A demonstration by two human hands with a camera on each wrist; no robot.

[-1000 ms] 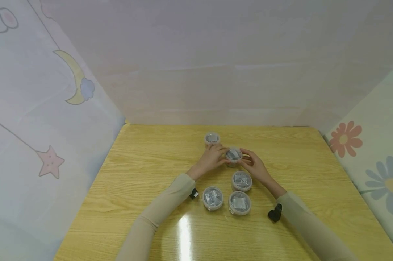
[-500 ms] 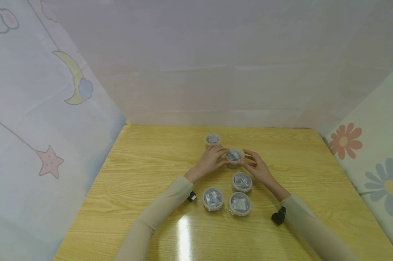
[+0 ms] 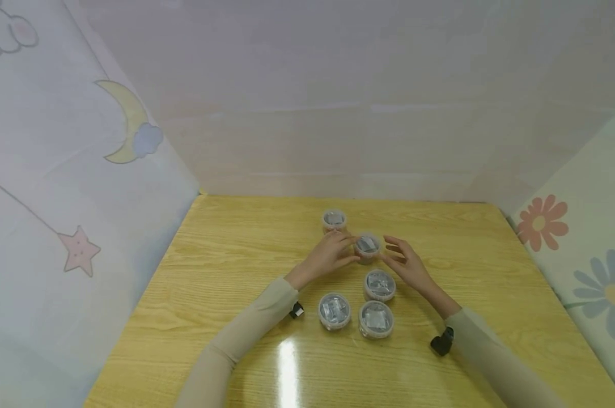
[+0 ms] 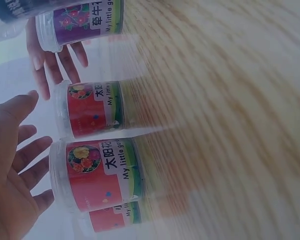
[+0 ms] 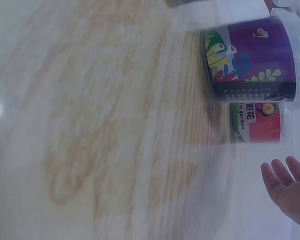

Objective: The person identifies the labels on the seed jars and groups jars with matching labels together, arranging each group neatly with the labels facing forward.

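Several round plastic tubs with clear lids, flower labels and grey packets inside stand on the wooden table. In the head view my left hand [image 3: 330,256] has its thumb and index finger at the left side of one tub [image 3: 367,245]; whether they touch it I cannot tell. To its right, my right hand [image 3: 408,267] has spread fingers and holds nothing. A second tub [image 3: 335,220] stands just behind the left hand. In the left wrist view, the left hand [image 4: 12,175] lies loosely bent beside a red-labelled tub [image 4: 102,175]. A purple-labelled tub [image 5: 255,60] shows in the right wrist view.
Nearer the front stand three more tubs: one at centre right [image 3: 380,284], one in front of it [image 3: 376,319] and one to the left [image 3: 334,310]. The table [image 3: 210,255] meets a pale back wall and printed side walls. A black wrist camera [image 3: 442,341] hangs at the right sleeve.
My right hand has come off the middle tub and drawn slightly right and back. The left hand stays beside that tub, its fingers a little looser. The tubs keep their places.
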